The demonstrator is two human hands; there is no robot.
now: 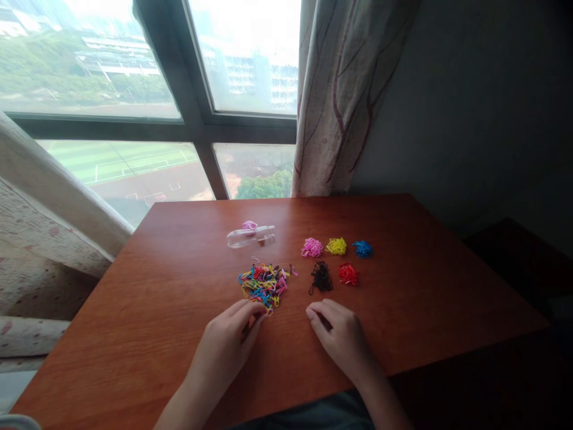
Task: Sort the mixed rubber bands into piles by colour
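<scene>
A mixed heap of small coloured rubber bands [264, 282] lies on the brown wooden table [179, 310]. To its right sit sorted clumps: pink [311, 247], yellow [336, 246], blue [362, 249], black [321, 277] and red [348, 274]. My left hand [233, 340] rests at the near edge of the mixed heap, fingertips touching a band there. My right hand [340, 337] lies palm down just below the black clump, fingers curled; whether a band is pinched in it is hidden.
A clear plastic container with a pink lid [250, 235] lies on its side behind the heap. A window, a patterned curtain [344, 95] and a dark wall stand behind the table. Bedding [36, 239] lies at left.
</scene>
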